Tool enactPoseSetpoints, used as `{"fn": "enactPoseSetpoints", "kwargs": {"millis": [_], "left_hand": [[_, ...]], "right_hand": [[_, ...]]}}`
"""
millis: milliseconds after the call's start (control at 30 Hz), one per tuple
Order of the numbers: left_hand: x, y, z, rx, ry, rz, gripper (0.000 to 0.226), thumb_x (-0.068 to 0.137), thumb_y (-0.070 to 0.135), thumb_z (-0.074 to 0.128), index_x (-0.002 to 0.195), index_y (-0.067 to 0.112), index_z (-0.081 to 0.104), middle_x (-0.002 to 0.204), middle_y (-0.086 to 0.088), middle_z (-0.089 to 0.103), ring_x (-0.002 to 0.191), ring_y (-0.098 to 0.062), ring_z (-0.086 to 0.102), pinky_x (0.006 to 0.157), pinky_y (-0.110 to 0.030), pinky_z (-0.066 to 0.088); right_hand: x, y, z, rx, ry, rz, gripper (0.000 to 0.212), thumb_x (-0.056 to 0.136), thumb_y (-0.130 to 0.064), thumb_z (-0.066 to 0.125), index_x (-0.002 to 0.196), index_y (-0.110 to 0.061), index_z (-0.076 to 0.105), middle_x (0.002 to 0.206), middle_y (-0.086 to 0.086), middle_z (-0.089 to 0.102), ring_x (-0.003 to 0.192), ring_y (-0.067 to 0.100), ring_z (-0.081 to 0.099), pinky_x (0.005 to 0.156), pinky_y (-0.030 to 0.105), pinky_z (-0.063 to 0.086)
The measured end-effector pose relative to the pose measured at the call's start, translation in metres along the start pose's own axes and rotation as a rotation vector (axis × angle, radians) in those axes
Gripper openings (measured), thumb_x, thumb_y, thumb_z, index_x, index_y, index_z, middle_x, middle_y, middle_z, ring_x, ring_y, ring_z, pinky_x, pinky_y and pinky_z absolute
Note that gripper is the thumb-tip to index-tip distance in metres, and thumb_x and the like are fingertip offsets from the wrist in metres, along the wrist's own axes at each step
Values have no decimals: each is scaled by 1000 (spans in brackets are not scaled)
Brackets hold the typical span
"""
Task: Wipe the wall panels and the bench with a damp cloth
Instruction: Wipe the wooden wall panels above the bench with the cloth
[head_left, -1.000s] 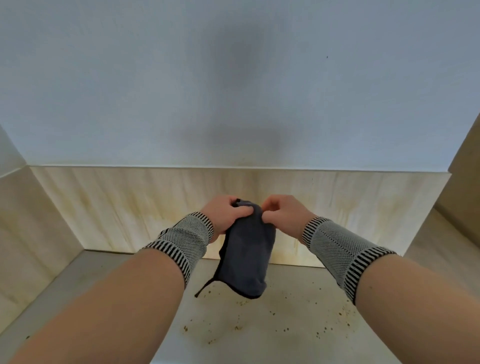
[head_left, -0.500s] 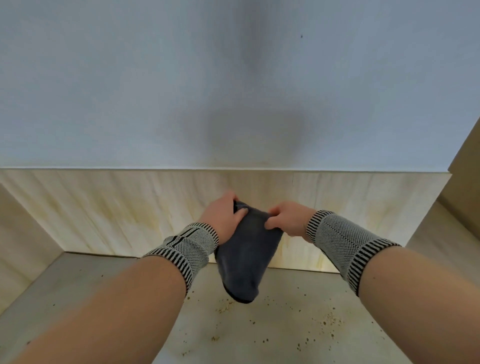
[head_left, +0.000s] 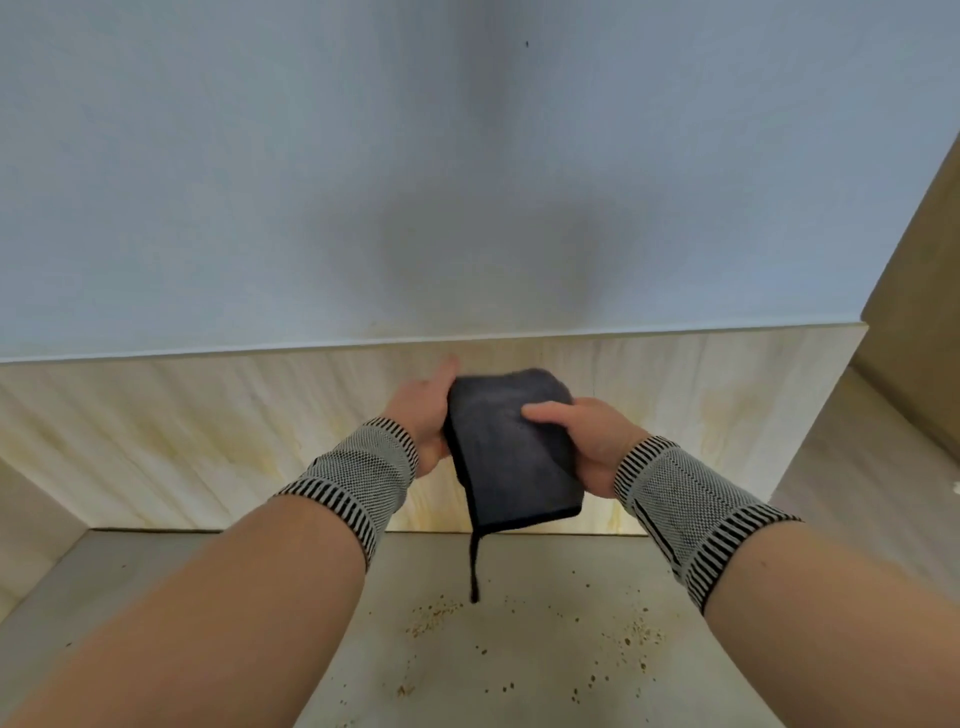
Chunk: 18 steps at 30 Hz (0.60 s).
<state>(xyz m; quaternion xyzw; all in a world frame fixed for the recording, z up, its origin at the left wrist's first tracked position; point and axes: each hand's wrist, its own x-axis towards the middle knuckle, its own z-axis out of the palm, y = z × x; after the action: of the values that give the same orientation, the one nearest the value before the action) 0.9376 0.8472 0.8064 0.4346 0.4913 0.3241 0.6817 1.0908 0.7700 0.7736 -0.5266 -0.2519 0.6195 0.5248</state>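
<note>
Pale, yellow-streaked wall panels (head_left: 156, 431) rise behind the bench (head_left: 519, 649), which is speckled with brown crumbs. The left hand (head_left: 423, 415) cups the left edge of the folded dark cloth (head_left: 511, 447), its fingers hidden behind, so its grip can't be read. The right hand (head_left: 582, 439) pinches the cloth's right side, thumb on top. The cloth is held in the air between both hands — long axis running away from the person, panel just beyond, bench below — so either surface seems within reach.

Folded dark cloth (head_left: 511, 452) upright above speckled bench (head_left: 519, 649).
</note>
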Motion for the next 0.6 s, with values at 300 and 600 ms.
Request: {"fn": "enactPoseSetpoints", "kwargs": {"millis": [300, 600], "left_hand": [[38, -17, -4, 1095, -382, 37, 45, 87, 34, 72, 128, 18, 61, 116, -3, 68, 103, -19, 65, 90, -36, 55], [94, -13, 31, 1283, -565, 303, 35, 103, 34, 46, 115, 6, 64, 100, -9, 66, 87, -23, 60, 77, -34, 49]], "right_hand": [[23, 11, -26, -572, 274, -112, 49, 73, 6, 61, 118, -13, 59, 99, 15, 70, 93, 32, 67, 85, 50, 57], [36, 24, -26, -591, 740, -6, 38, 89, -47, 58, 78, -11, 59, 77, 4, 61, 69, 20, 55, 65, 30, 43]]}}
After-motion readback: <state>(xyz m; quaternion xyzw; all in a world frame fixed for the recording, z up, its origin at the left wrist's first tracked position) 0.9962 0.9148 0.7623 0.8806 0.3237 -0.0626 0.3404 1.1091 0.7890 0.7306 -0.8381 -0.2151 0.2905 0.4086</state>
